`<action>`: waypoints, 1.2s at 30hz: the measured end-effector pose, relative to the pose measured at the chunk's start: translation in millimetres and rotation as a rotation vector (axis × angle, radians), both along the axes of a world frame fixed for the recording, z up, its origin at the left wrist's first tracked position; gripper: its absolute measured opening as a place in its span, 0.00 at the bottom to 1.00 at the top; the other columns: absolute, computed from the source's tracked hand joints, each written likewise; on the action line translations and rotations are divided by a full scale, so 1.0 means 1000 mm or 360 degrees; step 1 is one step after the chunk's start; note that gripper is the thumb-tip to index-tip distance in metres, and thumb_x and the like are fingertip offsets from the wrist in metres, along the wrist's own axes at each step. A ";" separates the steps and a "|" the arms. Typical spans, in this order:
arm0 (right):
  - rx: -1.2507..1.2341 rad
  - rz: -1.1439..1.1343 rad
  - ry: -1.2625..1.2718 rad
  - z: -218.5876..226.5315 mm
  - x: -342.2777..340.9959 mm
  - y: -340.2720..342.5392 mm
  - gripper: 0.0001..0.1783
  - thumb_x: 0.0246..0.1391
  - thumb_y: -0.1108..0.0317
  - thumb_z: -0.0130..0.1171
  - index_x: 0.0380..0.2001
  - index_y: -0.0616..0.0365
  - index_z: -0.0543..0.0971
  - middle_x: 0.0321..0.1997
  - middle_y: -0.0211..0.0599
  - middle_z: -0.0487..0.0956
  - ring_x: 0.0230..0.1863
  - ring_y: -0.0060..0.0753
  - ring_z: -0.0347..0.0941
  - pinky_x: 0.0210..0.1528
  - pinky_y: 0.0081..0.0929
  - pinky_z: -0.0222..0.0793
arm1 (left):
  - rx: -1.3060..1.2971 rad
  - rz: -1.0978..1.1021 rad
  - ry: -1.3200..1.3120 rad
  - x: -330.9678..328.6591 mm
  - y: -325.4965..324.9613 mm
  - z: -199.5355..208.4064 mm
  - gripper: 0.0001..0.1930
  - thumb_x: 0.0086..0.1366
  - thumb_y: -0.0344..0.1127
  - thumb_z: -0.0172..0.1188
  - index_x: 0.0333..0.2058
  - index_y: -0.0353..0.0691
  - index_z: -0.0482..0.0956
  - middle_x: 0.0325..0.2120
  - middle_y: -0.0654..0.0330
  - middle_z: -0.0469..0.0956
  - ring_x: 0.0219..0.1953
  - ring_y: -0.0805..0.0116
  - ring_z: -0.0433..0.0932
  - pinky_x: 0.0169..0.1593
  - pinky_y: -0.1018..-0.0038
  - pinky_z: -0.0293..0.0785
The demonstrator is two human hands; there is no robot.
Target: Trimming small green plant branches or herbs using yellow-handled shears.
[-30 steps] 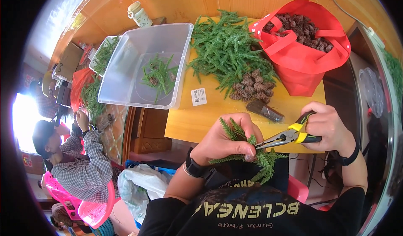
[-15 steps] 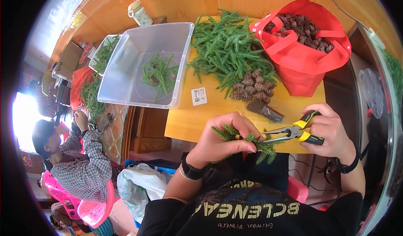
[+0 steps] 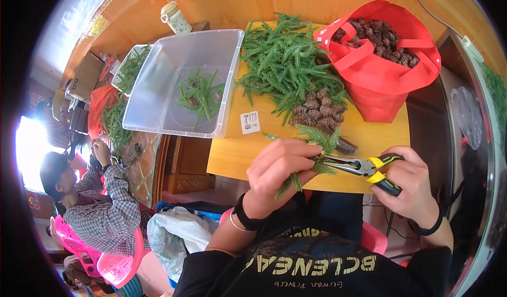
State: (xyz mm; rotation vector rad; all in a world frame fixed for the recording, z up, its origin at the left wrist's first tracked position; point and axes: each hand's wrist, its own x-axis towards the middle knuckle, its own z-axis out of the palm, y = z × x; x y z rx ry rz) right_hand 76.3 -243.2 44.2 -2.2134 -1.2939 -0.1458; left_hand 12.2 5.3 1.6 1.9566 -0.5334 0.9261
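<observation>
One bundle of green sprigs (image 3: 319, 137) is clamped between the fingers and thumb of the left hand (image 3: 282, 170) in the head view, over the near edge of the table (image 3: 237, 157). The right hand (image 3: 409, 183) is wrapped round the yellow-and-black handles of long-nosed pliers (image 3: 363, 167). Compared with half a second ago, the bundle is raised and turned, and the pliers' tips sit closer to the left fingertips, which suggests close work on the stems. Whether the tips grip anything cannot be told. The left arm (image 3: 227, 238) slants up from below, the back of its hand upward; the right arm (image 3: 437, 239) bends inward, pliers pointing left. Beyond the hands lie pine cones (image 3: 317, 109) and a heap of greenery (image 3: 290, 64), with a red bag (image 3: 377, 96) past the right hand and a clear tub (image 3: 150, 96) beyond the left.
</observation>
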 end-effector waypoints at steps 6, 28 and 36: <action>0.0024 -0.0146 -0.0011 -0.009 -0.012 0.003 0.12 0.27 0.69 0.66 0.19 0.61 0.76 0.22 0.39 0.75 0.37 0.47 0.72 0.37 0.35 0.69 | 0.0282 0.0202 -0.0136 -0.006 -0.005 0.005 0.13 0.44 0.24 0.66 0.29 0.34 0.73 0.33 0.51 0.78 0.33 0.55 0.78 0.36 0.68 0.75; 0.0030 -0.0339 -0.0236 -0.019 -0.025 0.016 0.12 0.26 0.73 0.67 0.19 0.62 0.75 0.22 0.39 0.73 0.33 0.47 0.72 0.34 0.34 0.68 | 0.0460 0.0393 -0.0181 -0.009 -0.009 0.005 0.13 0.41 0.21 0.66 0.29 0.32 0.75 0.32 0.52 0.78 0.33 0.57 0.78 0.35 0.69 0.76; -0.0050 -0.0366 -0.0357 -0.016 -0.024 0.015 0.12 0.28 0.74 0.68 0.20 0.63 0.74 0.22 0.41 0.73 0.32 0.47 0.72 0.32 0.34 0.69 | 0.0443 0.0450 -0.0142 -0.007 -0.011 0.005 0.13 0.41 0.21 0.66 0.29 0.33 0.76 0.31 0.53 0.78 0.32 0.57 0.78 0.34 0.69 0.75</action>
